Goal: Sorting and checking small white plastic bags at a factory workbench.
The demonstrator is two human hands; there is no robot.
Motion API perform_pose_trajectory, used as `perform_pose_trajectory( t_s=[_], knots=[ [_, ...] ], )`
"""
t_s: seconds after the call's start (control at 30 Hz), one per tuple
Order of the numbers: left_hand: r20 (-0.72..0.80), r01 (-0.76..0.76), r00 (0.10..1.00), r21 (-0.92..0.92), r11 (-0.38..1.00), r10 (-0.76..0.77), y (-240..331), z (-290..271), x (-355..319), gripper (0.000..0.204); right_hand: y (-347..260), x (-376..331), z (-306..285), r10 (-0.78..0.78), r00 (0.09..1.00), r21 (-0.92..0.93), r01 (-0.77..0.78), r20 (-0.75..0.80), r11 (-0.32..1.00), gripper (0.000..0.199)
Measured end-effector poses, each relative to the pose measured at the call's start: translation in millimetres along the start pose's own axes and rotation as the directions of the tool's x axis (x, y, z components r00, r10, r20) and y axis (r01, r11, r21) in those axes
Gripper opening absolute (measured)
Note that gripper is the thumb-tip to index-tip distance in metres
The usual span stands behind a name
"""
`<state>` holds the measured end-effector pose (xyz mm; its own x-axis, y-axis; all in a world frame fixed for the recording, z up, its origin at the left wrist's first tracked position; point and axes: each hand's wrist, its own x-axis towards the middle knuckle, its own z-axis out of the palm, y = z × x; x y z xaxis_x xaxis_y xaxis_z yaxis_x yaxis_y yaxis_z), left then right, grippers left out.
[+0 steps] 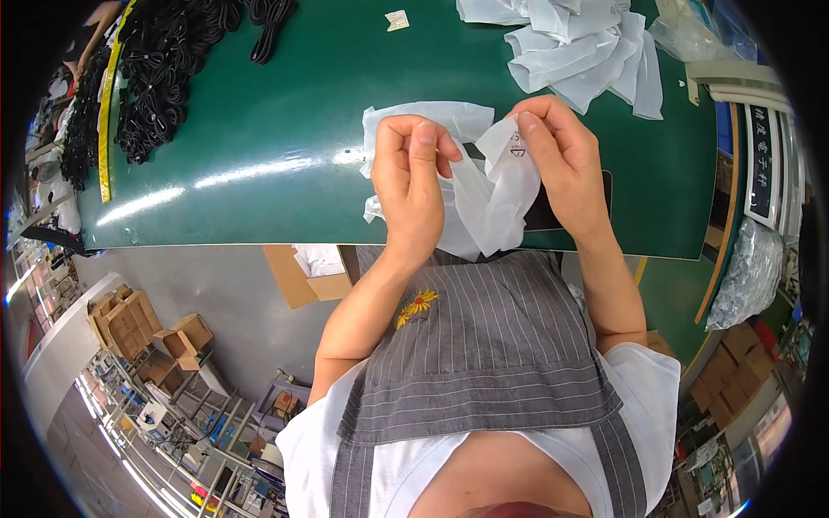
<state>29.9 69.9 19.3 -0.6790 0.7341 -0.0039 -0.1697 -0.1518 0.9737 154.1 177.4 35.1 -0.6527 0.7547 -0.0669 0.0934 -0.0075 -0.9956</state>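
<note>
Both my hands hold a thin, translucent white plastic bag [494, 203] in front of my apron, over the table's near edge. My left hand [413, 177] pinches its left side, thumb against curled fingers. The upper right corner, which bears dark print, is pinched by my right hand [561, 160]. The bag hangs creased between them; I cannot tell whether anything is inside. Behind it, more white bags [432, 116] lie flat on the green table [285, 112]. A dark flat object [544, 211] shows partly under my right hand.
Bundled black cables [160, 78] are heaped at the far left beside a yellow strip [107, 112]. One cable bundle [270, 30] lies apart. A pile of white bags [587, 56] covers the far right. An open cardboard box [298, 281] stands below the near edge.
</note>
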Motion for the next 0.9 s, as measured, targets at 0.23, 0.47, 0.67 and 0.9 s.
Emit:
perform_pose_trajectory(
  t_s=[0.23, 0.47, 0.67, 0.9],
  knots=[
    [0.129, 0.057, 0.984, 0.44, 0.896, -0.125, 17, 11, -4, 0.012, -1, 0, 9, -0.046, 0.999, -0.123, 0.045, 0.001, 0.991, 0.01],
    [0.019, 0.103, 0.994, 0.109, 0.989, -0.105, 10, 3, -9, 0.014, -2, 0, 2, 0.014, 1.0, 0.109, -0.012, -0.021, 0.994, 0.018],
    [0.064, 0.094, 0.992, 0.157, 0.983, -0.106, 5, 1, -16, 0.014, 2, 0, 8, 0.083, 0.994, 0.076, -0.089, 0.073, 0.993, 0.015],
    [0.067, 0.145, 0.982, 0.332, 0.932, -0.177, 23, 1, -1, 0.013, -4, -2, 19, -0.097, 0.988, -0.176, 0.117, 0.119, 0.977, 0.011]
  ],
)
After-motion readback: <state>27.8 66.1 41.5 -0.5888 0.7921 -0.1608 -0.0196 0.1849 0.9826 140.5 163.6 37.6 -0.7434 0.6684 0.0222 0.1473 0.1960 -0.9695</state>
